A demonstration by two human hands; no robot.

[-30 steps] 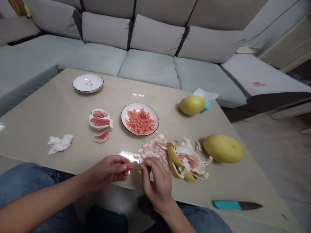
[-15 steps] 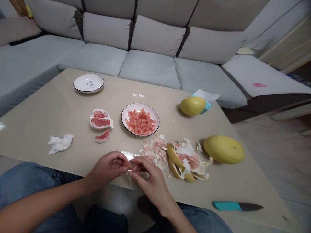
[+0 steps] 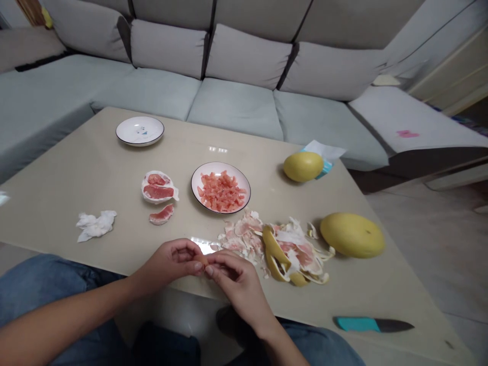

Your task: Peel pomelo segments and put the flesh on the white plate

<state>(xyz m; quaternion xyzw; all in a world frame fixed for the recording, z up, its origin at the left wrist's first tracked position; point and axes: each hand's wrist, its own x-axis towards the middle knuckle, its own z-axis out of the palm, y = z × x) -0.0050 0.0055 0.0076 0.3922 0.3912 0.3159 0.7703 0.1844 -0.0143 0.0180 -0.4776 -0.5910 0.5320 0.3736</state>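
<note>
My left hand (image 3: 171,262) is closed in a pinch on a small orange-pink piece of pomelo (image 3: 201,260) above the table's near edge. Thumb and forefinger of my right hand (image 3: 239,287) meet at the same piece from the other side. Much of it is hidden by the fingers. Beyond my hands, a black-rimmed white plate (image 3: 197,201) holds a heap of pink pomelo flesh (image 3: 222,192). Left of that plate lie a partly peeled pomelo chunk (image 3: 158,192) and a loose segment (image 3: 161,215). Torn membranes (image 3: 244,235) and yellow peel (image 3: 275,256) are piled to the right.
A knife with a teal handle (image 3: 357,324) lies at the near right. Two whole pomelos (image 3: 353,235) are on the right side, one beside a tissue pack (image 3: 326,165). Crumpled tissue (image 3: 96,226) lies left; another plate (image 3: 140,133) sits far left. A sofa (image 3: 232,104) stands behind the table.
My right hand's fingertips have moved in to the left and now close on the pomelo piece, where a small gap showed before. My left hand has barely moved.
</note>
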